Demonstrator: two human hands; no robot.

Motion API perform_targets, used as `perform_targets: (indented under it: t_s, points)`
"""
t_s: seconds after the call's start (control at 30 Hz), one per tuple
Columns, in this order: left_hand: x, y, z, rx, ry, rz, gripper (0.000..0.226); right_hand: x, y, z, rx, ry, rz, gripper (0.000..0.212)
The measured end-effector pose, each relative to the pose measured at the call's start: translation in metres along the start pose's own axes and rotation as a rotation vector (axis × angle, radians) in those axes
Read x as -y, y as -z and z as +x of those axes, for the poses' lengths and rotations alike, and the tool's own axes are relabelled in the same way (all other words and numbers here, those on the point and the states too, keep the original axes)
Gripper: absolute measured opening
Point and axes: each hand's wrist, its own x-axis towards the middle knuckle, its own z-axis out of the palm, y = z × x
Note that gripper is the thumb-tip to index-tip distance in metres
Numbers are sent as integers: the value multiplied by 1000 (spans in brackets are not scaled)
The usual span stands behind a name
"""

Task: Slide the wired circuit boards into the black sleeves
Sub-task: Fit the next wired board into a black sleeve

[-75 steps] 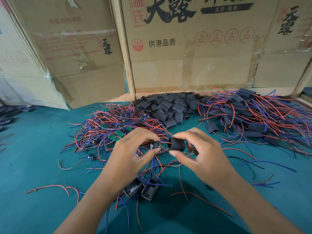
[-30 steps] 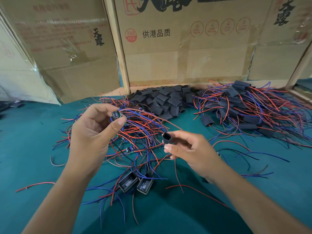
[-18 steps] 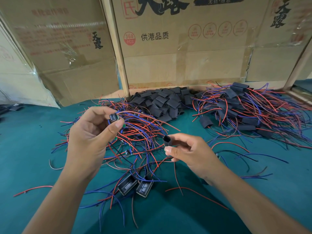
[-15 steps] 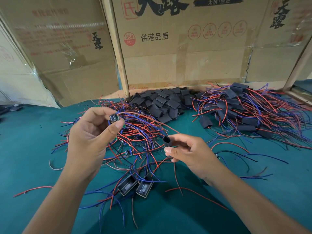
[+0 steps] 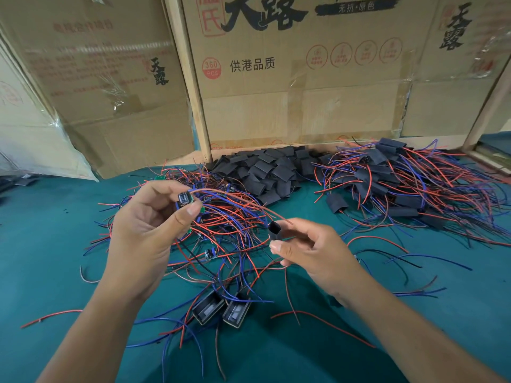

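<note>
Teal cloth tabletop [image 5: 55, 244], backed on the far side by stacked cardboard boxes [image 5: 290, 78] that close off that edge. Left part of cloth mostly bare; near edge runs out of view under the forearms. Left hand [image 5: 146, 230] raised, thumb and fingers pinching a small wired circuit board [image 5: 184, 199]; its red and blue wires arc right toward the right hand [image 5: 312, 250]. Right hand pinches a black sleeve [image 5: 274, 231], open end facing left; board and sleeve apart. Loose wired boards [image 5: 221, 225] heaped between and beyond hands. Empty sleeves pile [image 5: 265, 170] far centre; sleeved boards pile [image 5: 409, 183] far right. Two black housings [image 5: 221, 306] near centre.
</note>
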Motion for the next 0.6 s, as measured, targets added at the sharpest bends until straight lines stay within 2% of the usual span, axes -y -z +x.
perform_targets:
  t_s: [0.1,0.27,0.3,0.37,0.43,0.47,0.53,0.6]
  points:
    - [-2,-2,-1,18,4,-9,40,-1,-1,0,-43,-43,13,20]
    - [-4,-4,-3,55,6,33,42,9,3,2,-48,-166,517,33]
    - [-4,-4,-4,73,7,65,43,13,6,2,-35,-136,520,32]
    - [-5,-4,-6,120,10,127,45,20,17,2,-11,-15,357,36]
    - [-6,-4,-7,175,5,178,42,31,29,0,67,116,169,34]
    - [-8,-5,-8,198,0,198,38,35,33,-2,129,158,153,31]
    - [-9,-6,-9,231,-7,217,28,41,35,-7,277,179,235,30]
    - [-9,-7,-10,257,-11,251,22,40,25,-12,441,123,327,25]
